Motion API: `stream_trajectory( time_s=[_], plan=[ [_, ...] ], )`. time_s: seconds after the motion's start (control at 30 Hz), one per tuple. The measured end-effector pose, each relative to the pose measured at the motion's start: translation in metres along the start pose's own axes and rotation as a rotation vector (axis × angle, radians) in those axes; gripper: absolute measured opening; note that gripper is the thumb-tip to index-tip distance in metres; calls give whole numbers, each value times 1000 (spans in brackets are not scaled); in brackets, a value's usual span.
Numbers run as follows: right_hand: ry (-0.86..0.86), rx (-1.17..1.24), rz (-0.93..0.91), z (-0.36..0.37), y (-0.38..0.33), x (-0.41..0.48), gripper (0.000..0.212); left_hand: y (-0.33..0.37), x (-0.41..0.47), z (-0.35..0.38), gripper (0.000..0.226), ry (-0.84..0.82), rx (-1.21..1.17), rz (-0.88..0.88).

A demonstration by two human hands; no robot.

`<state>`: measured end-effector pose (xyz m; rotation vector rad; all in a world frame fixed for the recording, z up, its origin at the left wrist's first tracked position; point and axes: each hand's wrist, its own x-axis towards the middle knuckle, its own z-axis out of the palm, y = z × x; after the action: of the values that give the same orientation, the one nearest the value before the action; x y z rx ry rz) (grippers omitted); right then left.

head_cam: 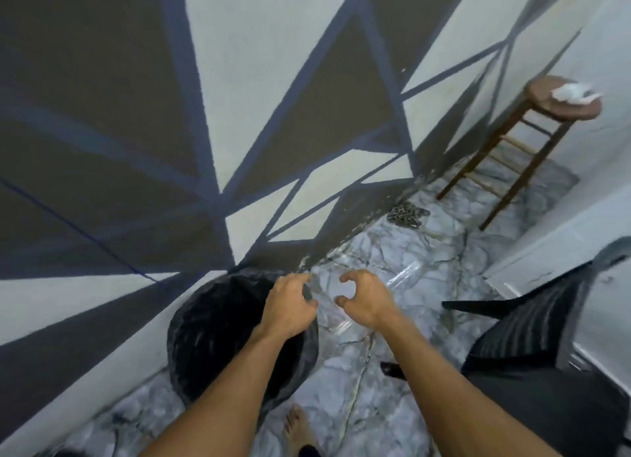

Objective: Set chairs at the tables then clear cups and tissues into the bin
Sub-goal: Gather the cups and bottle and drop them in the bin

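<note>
Marble floor [433, 248] held a black bin [205, 337] near left; left hand [290, 308] above its rim, right hand [367, 301] beside, both curled, grip untellable.

your bin [211, 337] is round and black, lined with a black bag, standing open on the marble floor [409, 245]. a crumpled white tissue [573, 93] lies on the far wooden stool [560, 111]. a black chair [532, 327] stands to your right.
</note>
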<state>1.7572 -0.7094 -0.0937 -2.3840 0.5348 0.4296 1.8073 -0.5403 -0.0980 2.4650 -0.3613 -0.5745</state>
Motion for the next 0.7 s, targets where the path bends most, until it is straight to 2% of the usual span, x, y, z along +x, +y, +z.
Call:
stream_trajectory(
  time_s=[0.07,0.2,0.33,0.53,0.63,0.7],
  plan=[
    [67,-26,27,-44,28,-20,47,45,1,6,35,-34,50,113],
    [267,-52,99,-128,94,-80,46,139,-6,28,43,-45,159,289],
    [382,-109,206,-178,178,-173,44,237,-40,84,50,-125,272,495],
    [495,-35,452,-209,309,-333,39,376,-130,204,49,-284,329,857],
    [555,28,585,-204,361,-402,33,422,-185,264,50,-421,312,915],
    [583,87,668,-193,388,-438,39,441,-216,300,51,-514,338,953]
  ],
)
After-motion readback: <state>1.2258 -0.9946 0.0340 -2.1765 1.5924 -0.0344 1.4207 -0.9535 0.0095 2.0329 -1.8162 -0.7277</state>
